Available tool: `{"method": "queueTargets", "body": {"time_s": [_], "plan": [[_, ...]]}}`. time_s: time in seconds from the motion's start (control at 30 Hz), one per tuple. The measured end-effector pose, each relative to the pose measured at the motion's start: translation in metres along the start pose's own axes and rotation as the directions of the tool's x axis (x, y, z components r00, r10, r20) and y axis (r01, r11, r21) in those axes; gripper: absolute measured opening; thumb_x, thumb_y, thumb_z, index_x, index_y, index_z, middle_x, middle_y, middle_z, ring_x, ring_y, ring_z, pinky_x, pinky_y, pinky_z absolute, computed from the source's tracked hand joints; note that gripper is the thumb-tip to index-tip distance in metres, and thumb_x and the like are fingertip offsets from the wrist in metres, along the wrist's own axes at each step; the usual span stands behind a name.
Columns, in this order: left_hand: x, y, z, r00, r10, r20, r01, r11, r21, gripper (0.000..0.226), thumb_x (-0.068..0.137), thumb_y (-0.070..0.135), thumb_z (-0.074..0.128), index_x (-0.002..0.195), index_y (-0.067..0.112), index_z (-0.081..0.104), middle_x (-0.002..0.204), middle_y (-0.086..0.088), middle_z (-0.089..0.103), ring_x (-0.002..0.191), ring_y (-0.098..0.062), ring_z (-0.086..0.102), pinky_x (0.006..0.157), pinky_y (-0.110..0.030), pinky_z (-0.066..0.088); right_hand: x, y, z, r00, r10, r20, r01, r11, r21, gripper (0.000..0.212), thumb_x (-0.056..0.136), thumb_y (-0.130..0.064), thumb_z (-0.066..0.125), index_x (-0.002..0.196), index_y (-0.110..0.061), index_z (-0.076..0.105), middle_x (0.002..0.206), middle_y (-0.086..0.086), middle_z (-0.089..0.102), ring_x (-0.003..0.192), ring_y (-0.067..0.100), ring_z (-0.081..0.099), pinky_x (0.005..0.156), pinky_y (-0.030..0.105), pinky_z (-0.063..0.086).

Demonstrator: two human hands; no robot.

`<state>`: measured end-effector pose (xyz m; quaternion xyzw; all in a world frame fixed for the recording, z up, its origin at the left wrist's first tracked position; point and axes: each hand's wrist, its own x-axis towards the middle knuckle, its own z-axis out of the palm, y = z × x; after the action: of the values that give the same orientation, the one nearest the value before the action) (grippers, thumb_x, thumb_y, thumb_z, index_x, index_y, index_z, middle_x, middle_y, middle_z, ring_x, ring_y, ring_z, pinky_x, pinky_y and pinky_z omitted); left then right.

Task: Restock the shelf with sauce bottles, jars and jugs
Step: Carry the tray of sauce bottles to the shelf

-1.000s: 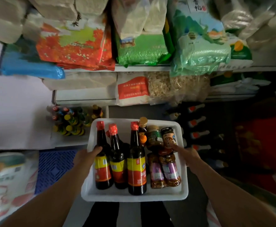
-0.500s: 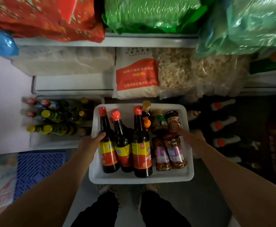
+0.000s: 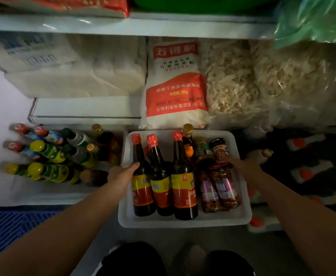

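both hands grip white tray (image 3: 185, 222): left hand (image 3: 121, 174) on its left rim, thumb against a dark sauce bottle (image 3: 142, 182); right hand (image 3: 246, 168) on right rim beside jars (image 3: 220, 188). bottles, jars stand between hands.

Glossy dark glass bottles (image 3: 184, 188) in a matt white plastic tray (image 3: 183, 222).

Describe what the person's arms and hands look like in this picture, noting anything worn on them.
Both forearms are bare, with no sleeves in view. The left hand and right hand show no gloves, watch or rings, though the dim light could hide small details.
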<state>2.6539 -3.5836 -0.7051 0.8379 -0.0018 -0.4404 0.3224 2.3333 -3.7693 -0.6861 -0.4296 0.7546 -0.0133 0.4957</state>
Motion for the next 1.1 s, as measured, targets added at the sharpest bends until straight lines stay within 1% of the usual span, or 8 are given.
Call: {"method": "queueTargets", "body": {"time_s": [0.13,0.27,0.43,0.5,0.63,0.83,0.97,1.1], "plan": [[0.026,-0.005,0.022,0.999,0.037,-0.023,-0.038,0.999,-0.03,0.072,0.079,0.044,0.078,0.13,-0.001,0.054,0.113,-0.015,0.062,0.103,-0.033,0.061,0.088,-0.037,0.051,0.044,0.012,0.008,0.998,-0.069,0.014,0.068,0.997,0.045,0.125,0.039,-0.085,0.081,0.132,-0.006,0.052,0.13,0.012,0.061,0.112,0.034,0.064,0.096,0.047,0.054],[0.038,-0.02,0.037,0.998,0.05,-0.027,-0.051,0.998,-0.044,0.07,0.084,0.041,0.075,0.132,-0.004,0.051,0.09,-0.009,0.055,0.085,-0.025,0.054,0.081,-0.037,0.049,0.045,0.0,0.009,0.992,-0.122,0.034,0.124,0.991,-0.048,0.111,0.065,-0.079,0.072,0.142,-0.003,0.048,0.137,0.018,0.056,0.116,0.036,0.06,0.094,0.044,0.053],[0.049,-0.019,0.04,0.998,0.039,-0.058,-0.041,0.998,-0.042,0.074,0.081,0.044,0.075,0.133,-0.003,0.051,0.103,-0.014,0.056,0.095,-0.032,0.058,0.086,-0.041,0.052,0.052,-0.008,0.013,0.994,-0.105,0.033,0.105,0.994,-0.011,0.099,0.08,-0.072,0.065,0.147,-0.002,0.042,0.144,0.018,0.05,0.124,0.036,0.054,0.098,0.042,0.05],[0.055,-0.018,0.037,0.997,0.043,-0.063,-0.046,0.998,-0.05,0.075,0.079,0.045,0.075,0.132,-0.002,0.053,0.108,-0.017,0.06,0.098,-0.035,0.06,0.088,-0.044,0.053,0.052,-0.009,0.018,0.995,-0.102,0.022,0.101,0.995,0.002,0.101,0.077,-0.076,0.065,0.143,-0.003,0.047,0.139,0.017,0.054,0.12,0.035,0.057,0.094,0.039,0.05],[0.061,-0.015,0.026,0.994,0.078,-0.08,-0.08,0.997,-0.023,0.075,0.077,0.048,0.076,0.128,-0.003,0.056,0.112,-0.021,0.063,0.098,-0.037,0.061,0.089,-0.049,0.053,0.061,0.003,0.033,0.995,-0.096,0.037,0.093,0.991,0.094,0.117,0.049,-0.085,0.071,0.132,-0.004,0.057,0.121,0.014,0.065,0.103,0.031,0.066,0.094,0.045,0.056],[0.067,-0.03,0.023,0.995,0.054,-0.079,-0.057,0.998,-0.035,0.069,0.081,0.044,0.075,0.127,-0.003,0.056,0.116,-0.021,0.062,0.103,-0.037,0.06,0.092,-0.047,0.052,0.072,0.022,0.055,0.996,-0.071,0.048,0.064,0.99,0.122,0.102,0.068,-0.073,0.075,0.136,-0.002,0.052,0.126,0.017,0.063,0.106,0.032,0.064,0.096,0.043,0.054],[0.066,-0.04,0.024,0.996,0.032,-0.079,-0.035,0.999,-0.037,0.075,0.08,0.047,0.075,0.134,0.001,0.053,0.126,-0.02,0.06,0.111,-0.037,0.059,0.095,-0.045,0.051,0.077,0.037,0.064,0.998,-0.044,0.054,0.038,0.993,0.115,0.097,0.073,-0.068,0.075,0.138,-0.001,0.051,0.126,0.019,0.062,0.097,0.03,0.063,0.088,0.039,0.053],[0.073,-0.037,0.029,0.998,0.023,-0.059,-0.024,0.999,-0.025,0.075,0.081,0.049,0.073,0.135,0.0,0.052,0.129,-0.018,0.059,0.114,-0.034,0.057,0.091,-0.035,0.05,0.085,0.05,0.07,0.999,-0.005,0.04,-0.002,0.988,0.155,0.111,0.059,-0.077,0.077,0.136,-0.001,0.054,0.124,0.02,0.064,0.098,0.032,0.064,0.094,0.044,0.054]]}}
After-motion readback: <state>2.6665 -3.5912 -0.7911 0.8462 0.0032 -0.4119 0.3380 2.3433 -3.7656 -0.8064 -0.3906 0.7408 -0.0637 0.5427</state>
